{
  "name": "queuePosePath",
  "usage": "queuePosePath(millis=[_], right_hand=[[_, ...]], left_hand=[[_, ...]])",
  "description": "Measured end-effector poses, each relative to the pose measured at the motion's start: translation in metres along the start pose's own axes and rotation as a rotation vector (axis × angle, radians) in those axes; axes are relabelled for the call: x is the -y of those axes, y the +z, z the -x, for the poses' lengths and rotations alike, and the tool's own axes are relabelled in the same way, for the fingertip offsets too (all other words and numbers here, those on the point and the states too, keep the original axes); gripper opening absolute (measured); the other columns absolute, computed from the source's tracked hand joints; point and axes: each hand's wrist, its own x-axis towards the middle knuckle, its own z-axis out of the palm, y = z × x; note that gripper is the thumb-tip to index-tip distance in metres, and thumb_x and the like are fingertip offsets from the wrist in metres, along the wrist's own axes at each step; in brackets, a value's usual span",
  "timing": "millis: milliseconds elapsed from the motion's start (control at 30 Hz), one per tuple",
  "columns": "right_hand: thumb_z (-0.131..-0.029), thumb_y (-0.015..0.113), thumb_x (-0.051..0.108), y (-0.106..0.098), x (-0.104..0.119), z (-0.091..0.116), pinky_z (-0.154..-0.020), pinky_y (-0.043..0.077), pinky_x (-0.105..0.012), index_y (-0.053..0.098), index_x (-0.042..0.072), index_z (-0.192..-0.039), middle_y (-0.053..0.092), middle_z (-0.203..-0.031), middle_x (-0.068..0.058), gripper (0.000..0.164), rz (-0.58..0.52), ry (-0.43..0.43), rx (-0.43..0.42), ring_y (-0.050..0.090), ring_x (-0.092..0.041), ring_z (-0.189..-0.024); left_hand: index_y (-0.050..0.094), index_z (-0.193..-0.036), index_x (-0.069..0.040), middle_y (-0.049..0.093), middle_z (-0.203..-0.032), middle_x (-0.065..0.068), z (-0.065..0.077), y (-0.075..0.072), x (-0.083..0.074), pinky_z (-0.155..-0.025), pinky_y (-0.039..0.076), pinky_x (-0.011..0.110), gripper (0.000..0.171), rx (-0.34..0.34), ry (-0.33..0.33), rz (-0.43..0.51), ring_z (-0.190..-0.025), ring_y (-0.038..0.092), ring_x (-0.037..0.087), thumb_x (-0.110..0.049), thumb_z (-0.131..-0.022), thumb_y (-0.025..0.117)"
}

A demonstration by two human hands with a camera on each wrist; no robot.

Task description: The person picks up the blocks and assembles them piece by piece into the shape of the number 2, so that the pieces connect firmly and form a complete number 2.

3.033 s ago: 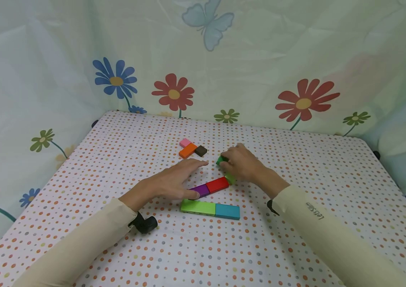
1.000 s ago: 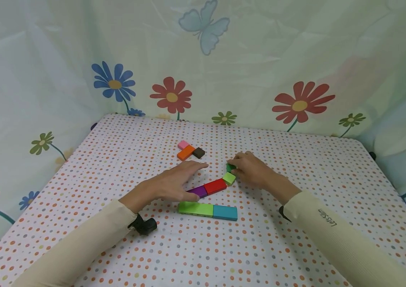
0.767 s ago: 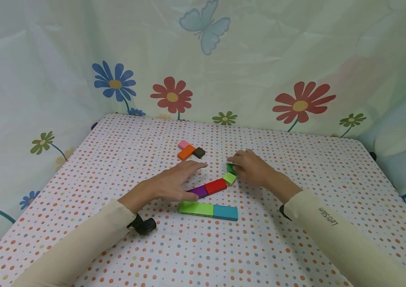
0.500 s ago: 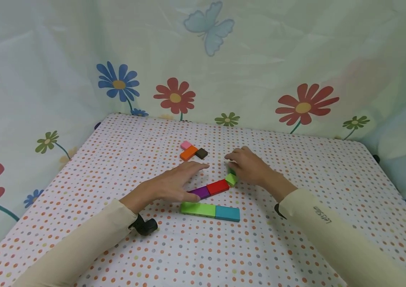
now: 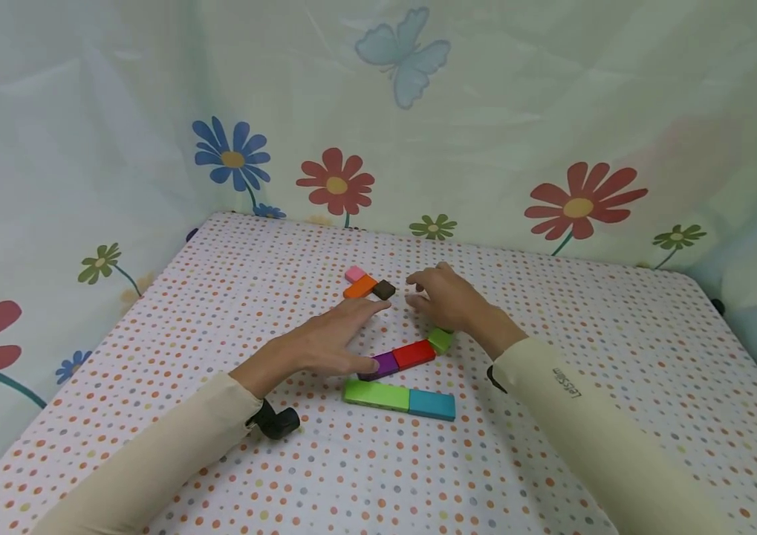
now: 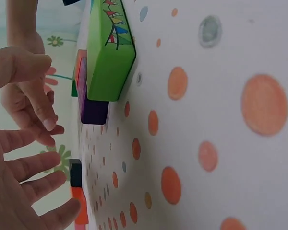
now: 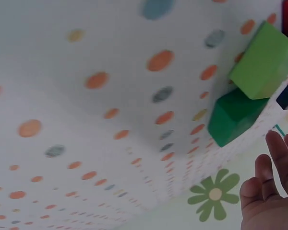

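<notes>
With fingers spread, my left hand (image 5: 325, 342) hovers over the table, its thumb overlapping a purple block (image 5: 388, 364) in the head view. A red block (image 5: 414, 355) adjoins the purple one, and a small lime block (image 5: 441, 341) sits at the red one's far end. Against the lime block stands a dark green block (image 7: 235, 117), mostly hidden by my right hand in the head view. That right hand (image 5: 448, 297) is raised beyond it, fingers loosely bent and holding nothing, pointing towards a dark brown block (image 5: 384, 290).
Touching the brown block is an orange block (image 5: 360, 287), with a pink block (image 5: 354, 274) behind. Nearer me, a long lime block (image 5: 375, 394) with printed bunting joins a teal block (image 5: 431, 404). A dotted cloth (image 5: 351, 475) covers the table; a flowered curtain hangs behind.
My right hand set the dark green block beside the small lime block, let go, and moved left and away towards the brown block. The left hand has hardly moved.
</notes>
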Motion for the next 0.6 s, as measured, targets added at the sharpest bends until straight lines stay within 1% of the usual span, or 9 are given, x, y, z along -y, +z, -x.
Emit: queuePosePath(millis=[100,267,400,500,600], right_hand=[[-0.099,0.066,0.026,0.0,0.005,-0.008,-0.093,0.053,-0.044,0.063,0.004,-0.136,0.067,-0.119,-0.012,0.043,-0.009,0.002,0.003,0.052,-0.028,-0.111],[-0.099,0.067,0.026,0.003,0.01,-0.017,-0.094,0.053,-0.043,0.063,0.004,-0.136,0.068,-0.12,-0.013,0.043,-0.018,0.009,0.027,0.052,-0.028,-0.112],[-0.099,0.067,0.028,0.007,0.012,-0.024,-0.093,0.053,-0.043,0.063,0.004,-0.135,0.068,-0.118,-0.013,0.044,-0.004,0.008,0.038,0.052,-0.029,-0.112],[-0.098,0.067,0.03,0.009,0.014,-0.03,-0.092,0.053,-0.044,0.063,0.003,-0.135,0.069,-0.117,-0.013,0.046,0.01,0.01,0.038,0.052,-0.029,-0.112],[-0.098,0.067,0.033,0.012,0.016,-0.037,-0.09,0.052,-0.045,0.063,0.003,-0.135,0.069,-0.116,-0.013,0.047,0.019,0.016,0.05,0.051,-0.029,-0.112]], left_hand=[[0.023,-0.162,-0.029,0.027,-0.165,0.0,0.001,-0.002,0.004,-0.117,0.031,0.054,0.09,-0.017,0.001,-0.012,-0.15,0.026,0.019,-0.048,-0.086,0.068],[0.025,-0.162,-0.027,0.029,-0.164,0.0,0.0,-0.006,0.009,-0.115,0.033,0.055,0.091,-0.051,-0.014,0.006,-0.149,0.027,0.02,-0.046,-0.085,0.071],[0.024,-0.162,-0.027,0.029,-0.164,0.0,0.0,-0.008,0.013,-0.114,0.034,0.056,0.092,-0.057,-0.024,0.007,-0.148,0.027,0.021,-0.045,-0.085,0.071],[0.025,-0.162,-0.025,0.029,-0.163,0.0,-0.001,-0.009,0.017,-0.115,0.034,0.053,0.091,-0.064,-0.019,0.001,-0.149,0.027,0.021,-0.045,-0.086,0.071],[0.025,-0.162,-0.025,0.03,-0.163,0.0,0.0,-0.01,0.023,-0.115,0.035,0.052,0.091,-0.073,-0.029,0.001,-0.149,0.027,0.02,-0.045,-0.087,0.072]])
